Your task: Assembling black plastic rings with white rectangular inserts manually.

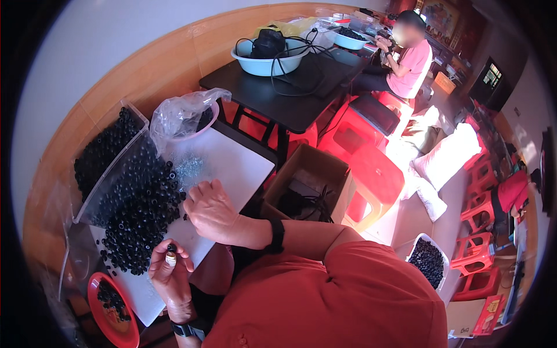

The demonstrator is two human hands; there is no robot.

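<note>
My left hand (169, 272) is closed in a pinch at the near edge of a white board (229, 159). A small round black piece (171, 247) sits between its fingertips, with something whitish right below it that may be a wrap on the thumb. My right hand (210, 212) hangs over the board with its fingers curled, beside a big heap of small black ring-shaped pieces (142, 223). Its fingertips are partly hidden, so what they hold cannot be made out. Past that hand, tiny clear bluish bits (189, 168) lie scattered on the board.
A clear plastic bin (110, 168) of black pieces lies tipped at the left. Near me is a red dish (113, 310). Farther off stand a cardboard box (304, 180), red stools (377, 177) and a black table (278, 95) with a blue basin (270, 65). Another person (409, 61) sits beyond.
</note>
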